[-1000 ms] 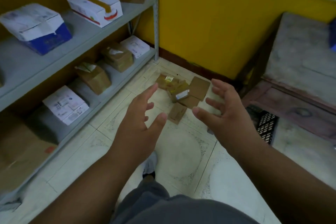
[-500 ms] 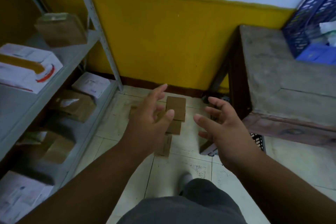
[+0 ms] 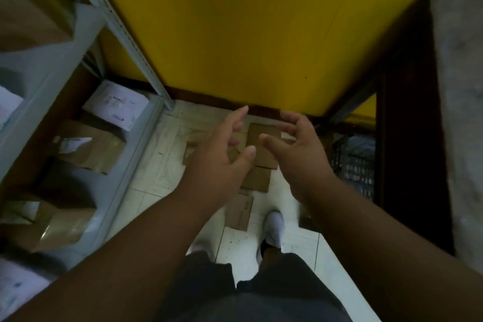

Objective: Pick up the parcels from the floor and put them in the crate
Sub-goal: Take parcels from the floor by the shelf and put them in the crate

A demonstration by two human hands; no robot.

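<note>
Reaching out over the floor, the left hand (image 3: 222, 149) and the right hand (image 3: 295, 149) hang side by side with a gap between them, both empty. The left has its fingers spread and fairly straight, thumb pointing toward the right hand. The right has its fingers loosely bent, thumb stretched toward the left; it holds nothing.

Below them, on the pale tiles (image 3: 156, 165), lie the parcels (image 3: 264, 149), flat brown cardboard packs bunched close to the foot of the yellow wall (image 3: 235, 34). One shows in the gap between the hands, another (image 3: 257, 179) lies just nearer, and a third (image 3: 240, 213) sits nearest of all, just beside a white shoe (image 3: 273, 227). More brown shapes show behind the left hand, but they are partly hidden and blurred, so their number cannot be told. The hands appear to be above the parcels and not touching them.

A dark crate (image 3: 352, 162) with a grid wall stands on the floor to the right of the parcels, under the edge of a dark table (image 3: 407, 138) with a grey top.

On the left, a grey metal rack (image 3: 125, 154) carries brown boxes (image 3: 88, 149) and a white box (image 3: 116, 103) on its low shelf. Dark shorts (image 3: 248, 293) fill the bottom of the view.
</note>
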